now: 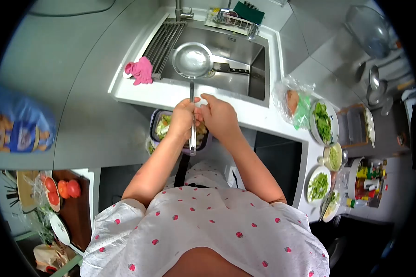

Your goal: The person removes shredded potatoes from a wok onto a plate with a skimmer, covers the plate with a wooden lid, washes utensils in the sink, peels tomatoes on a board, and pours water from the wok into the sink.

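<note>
Left hand (182, 119) closed round the ladle (192, 60) handle; right hand (220, 117) half-curled beside it, grip unclear. Ladle bowl ahead of hands, over sink (231, 87); emptied or rinsed, can't tell. Below hands, scraps (163, 125). Ahead-right, knife (223, 68) in sink, apparently set aside. Farther right, greens (318, 186) plated; cutting looks done there. Ladle work unfinished, I judge.

The left hand (183, 119) hides part of the strainer (192, 60) and of the bin (209, 140). The blue bag (25, 121) is cut off at the left edge; the bottles (370, 181) are too small to read.
</note>
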Action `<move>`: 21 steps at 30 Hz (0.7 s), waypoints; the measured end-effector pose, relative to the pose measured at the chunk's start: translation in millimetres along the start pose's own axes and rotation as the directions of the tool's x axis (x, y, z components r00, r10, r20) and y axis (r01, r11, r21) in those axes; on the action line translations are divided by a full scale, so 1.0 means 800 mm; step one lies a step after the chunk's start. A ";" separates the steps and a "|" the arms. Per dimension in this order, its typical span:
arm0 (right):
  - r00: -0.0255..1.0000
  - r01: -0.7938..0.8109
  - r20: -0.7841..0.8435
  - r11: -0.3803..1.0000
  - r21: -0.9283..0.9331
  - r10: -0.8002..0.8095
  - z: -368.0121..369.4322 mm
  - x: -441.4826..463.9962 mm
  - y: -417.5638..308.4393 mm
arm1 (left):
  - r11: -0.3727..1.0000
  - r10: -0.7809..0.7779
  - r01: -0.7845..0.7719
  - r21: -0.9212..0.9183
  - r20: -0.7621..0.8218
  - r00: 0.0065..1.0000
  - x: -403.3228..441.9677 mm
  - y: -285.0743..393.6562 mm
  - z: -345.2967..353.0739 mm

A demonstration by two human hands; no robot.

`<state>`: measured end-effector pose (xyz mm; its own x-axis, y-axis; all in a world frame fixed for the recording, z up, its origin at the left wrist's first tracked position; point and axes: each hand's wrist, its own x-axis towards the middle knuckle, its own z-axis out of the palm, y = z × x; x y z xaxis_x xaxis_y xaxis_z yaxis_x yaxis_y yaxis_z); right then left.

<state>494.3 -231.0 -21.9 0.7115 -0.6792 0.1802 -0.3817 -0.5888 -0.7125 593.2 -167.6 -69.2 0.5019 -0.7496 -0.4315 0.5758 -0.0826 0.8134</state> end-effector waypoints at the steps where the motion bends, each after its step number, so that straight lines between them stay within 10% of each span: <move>1: 0.995 0.048 -0.083 0.998 -0.046 -0.052 0.007 0.026 0.020 | 0.999 -0.030 0.031 0.015 -0.021 0.999 0.015 0.005 0.005; 21: 0.822 0.474 -0.152 0.808 -0.349 -0.548 0.129 0.547 0.182 | 0.984 -0.142 0.113 -0.135 -0.234 0.962 0.287 0.065 0.061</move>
<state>810.7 -568.5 -116.4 0.7048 -0.3022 0.6418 -0.1769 -0.9510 -0.2534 706.9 -376.2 -107.1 0.5516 -0.5558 -0.6220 0.7108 -0.0770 0.6992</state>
